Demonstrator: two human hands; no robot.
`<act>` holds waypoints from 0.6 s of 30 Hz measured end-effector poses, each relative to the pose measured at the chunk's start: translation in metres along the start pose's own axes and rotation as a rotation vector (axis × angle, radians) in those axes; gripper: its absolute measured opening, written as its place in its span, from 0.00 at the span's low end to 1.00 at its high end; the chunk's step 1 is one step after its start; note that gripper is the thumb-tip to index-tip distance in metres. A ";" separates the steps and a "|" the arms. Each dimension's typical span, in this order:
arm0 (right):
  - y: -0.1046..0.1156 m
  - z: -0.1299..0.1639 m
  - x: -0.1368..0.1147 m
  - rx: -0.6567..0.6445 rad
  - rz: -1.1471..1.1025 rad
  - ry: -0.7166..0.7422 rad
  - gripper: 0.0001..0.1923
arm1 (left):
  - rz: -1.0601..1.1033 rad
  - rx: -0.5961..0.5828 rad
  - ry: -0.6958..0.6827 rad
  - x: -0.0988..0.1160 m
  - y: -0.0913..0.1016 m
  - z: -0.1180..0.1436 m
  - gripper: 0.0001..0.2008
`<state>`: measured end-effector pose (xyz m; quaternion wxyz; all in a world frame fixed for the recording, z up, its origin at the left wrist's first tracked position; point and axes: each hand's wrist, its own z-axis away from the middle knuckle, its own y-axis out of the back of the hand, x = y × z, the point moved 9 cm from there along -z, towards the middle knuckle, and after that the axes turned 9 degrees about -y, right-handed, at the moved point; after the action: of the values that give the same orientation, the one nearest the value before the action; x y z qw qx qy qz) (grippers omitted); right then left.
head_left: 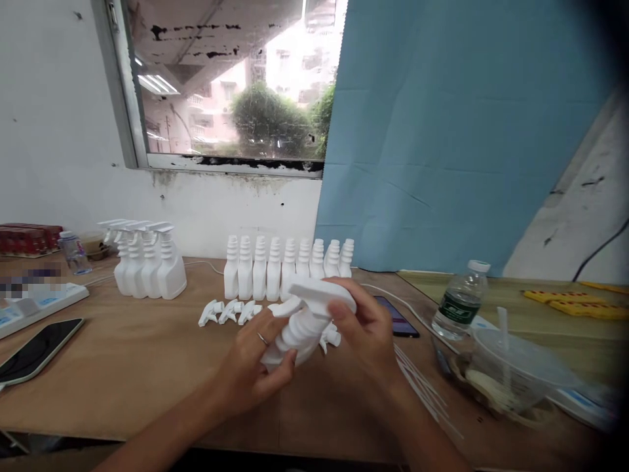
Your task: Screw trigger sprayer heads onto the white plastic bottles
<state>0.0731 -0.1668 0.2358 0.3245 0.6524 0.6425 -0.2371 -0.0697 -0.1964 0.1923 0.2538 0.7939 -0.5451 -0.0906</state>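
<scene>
A white spray bottle [299,334] is held tilted above the table, its trigger head seated on the neck. My left hand [258,357], with a ring on one finger, wraps round the bottle's body. Closed over the white trigger head [317,296] is my right hand [361,328], thumb pressed on its side. Behind them stands a row of several white bottles without heads [260,269]. Loose trigger heads [230,312] lie in front of that row, and another loose head [332,335] is partly hidden behind my hands. Several bottles with heads fitted [150,262] stand at left.
Thin white tubes [425,387] lie right of my right arm, near a dark phone [397,316]. A water bottle [459,301] and a lidded plastic bowl [515,367] stand at right. Another phone [39,351] and a power strip [44,305] lie at left.
</scene>
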 end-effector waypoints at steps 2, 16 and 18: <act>-0.008 -0.011 0.006 -0.025 -0.037 -0.048 0.11 | 0.160 0.002 0.155 -0.015 -0.009 0.006 0.23; -0.052 0.004 0.064 -0.254 -0.514 -0.355 0.20 | 0.643 0.282 0.439 -0.065 -0.001 0.021 0.20; -0.052 0.007 0.066 -0.196 -0.526 -0.365 0.18 | 0.554 0.323 0.436 -0.067 0.014 0.007 0.19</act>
<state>0.0265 -0.1284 0.1768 0.4233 0.3764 0.7399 -0.3628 -0.1098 -0.1416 0.1843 0.2505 0.6468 -0.6795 0.2393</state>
